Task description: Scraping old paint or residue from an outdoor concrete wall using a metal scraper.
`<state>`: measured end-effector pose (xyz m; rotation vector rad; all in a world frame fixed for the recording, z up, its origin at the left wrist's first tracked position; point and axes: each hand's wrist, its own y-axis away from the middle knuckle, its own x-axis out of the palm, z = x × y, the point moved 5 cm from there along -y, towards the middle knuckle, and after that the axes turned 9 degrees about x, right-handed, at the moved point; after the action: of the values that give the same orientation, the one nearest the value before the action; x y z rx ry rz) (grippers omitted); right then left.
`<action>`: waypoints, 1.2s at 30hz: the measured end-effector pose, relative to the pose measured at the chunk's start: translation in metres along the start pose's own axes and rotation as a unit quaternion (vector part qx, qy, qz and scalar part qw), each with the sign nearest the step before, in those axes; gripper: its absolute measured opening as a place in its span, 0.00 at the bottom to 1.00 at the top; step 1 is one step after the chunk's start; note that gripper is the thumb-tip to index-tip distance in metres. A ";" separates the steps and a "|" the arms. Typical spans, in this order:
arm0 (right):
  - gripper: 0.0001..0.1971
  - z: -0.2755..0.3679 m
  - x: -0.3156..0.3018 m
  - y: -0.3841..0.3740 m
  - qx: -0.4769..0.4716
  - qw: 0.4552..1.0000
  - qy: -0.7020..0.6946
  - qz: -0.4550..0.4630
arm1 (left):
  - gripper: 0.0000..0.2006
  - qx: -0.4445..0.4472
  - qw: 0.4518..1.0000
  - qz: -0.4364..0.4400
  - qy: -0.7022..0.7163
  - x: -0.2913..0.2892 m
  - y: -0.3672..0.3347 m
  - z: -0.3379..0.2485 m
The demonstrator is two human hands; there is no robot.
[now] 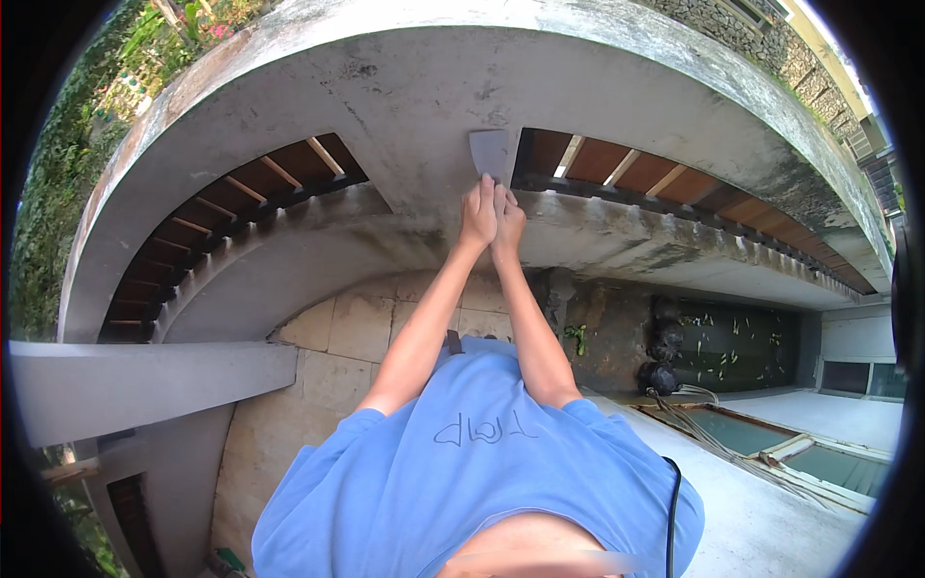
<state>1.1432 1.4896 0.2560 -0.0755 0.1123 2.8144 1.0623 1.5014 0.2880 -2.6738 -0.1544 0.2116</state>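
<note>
Both my arms reach straight ahead to a scraper with a wide, flat grey blade. My left hand is closed around its handle. Close beside it, my right hand is also closed on the handle, so the grip itself is mostly hidden by fingers. Beyond my fingertips the blade lies over the face of a stained grey wall, between two slatted openings. Whether the blade's edge presses on the surface I cannot tell.
Brown slats fill the right opening, others the left. Pale floor tiles lie below. At right are a dark pool with floating bits, black rounded objects, cables and a window frame. A grey ledge juts at left.
</note>
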 end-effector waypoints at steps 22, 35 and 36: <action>0.22 -0.010 -0.004 0.003 0.045 0.999 0.029 -0.005 | 0.27 -0.010 0.999 0.006 0.039 0.006 0.018 0.024; 0.21 -0.053 -0.014 0.024 0.033 0.999 0.018 -0.036 | 0.29 -0.026 0.999 0.006 0.033 0.012 0.046 0.031; 0.21 -0.053 -0.014 0.025 0.030 0.999 0.028 -0.028 | 0.29 -0.023 0.999 0.000 0.037 0.012 0.047 0.031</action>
<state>1.1510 1.4571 0.2061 -0.1401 0.2054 2.7521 1.0722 1.4746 0.2385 -2.7223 -0.1363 0.1104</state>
